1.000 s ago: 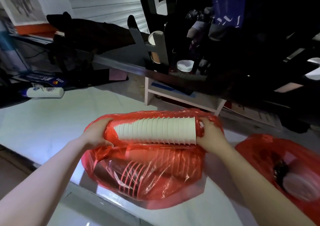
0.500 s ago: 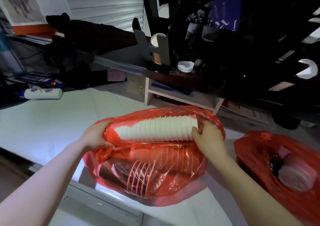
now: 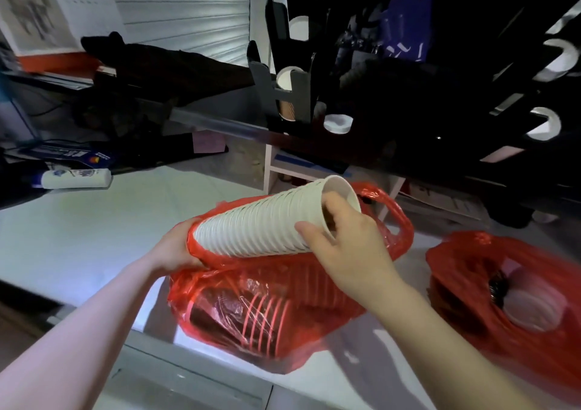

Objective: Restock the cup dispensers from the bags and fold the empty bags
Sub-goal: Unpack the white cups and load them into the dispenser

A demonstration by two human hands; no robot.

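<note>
My right hand [image 3: 349, 246] grips the open end of a stack of white paper cups [image 3: 261, 224]: the fingers hook inside the mouth of the outermost cup and the thumb lies along its outer wall. The stack is tilted, with this wide end raised toward the shelf and the closed end lower and to the left. My left hand [image 3: 176, 249] holds that lower end through the rim of the red plastic bag [image 3: 251, 309], the film bunched under the palm; I cannot see its fingertips behind the plastic. Most of the stack is clear of the bag's mouth, and only its bottom end sits in the red film.

The bag rests on the white counter [image 3: 78, 237] near its front edge, and more nested cups show through its side below the stack. A second red bag [image 3: 509, 299] lies to the right, apart from the first, with white cups visible in its opening. Behind, on the raised shelf, stands the black cup dispenser [image 3: 292, 95], with white cup rims showing in its round openings. A white tube [image 3: 75, 178] lies at the counter's far left.
</note>
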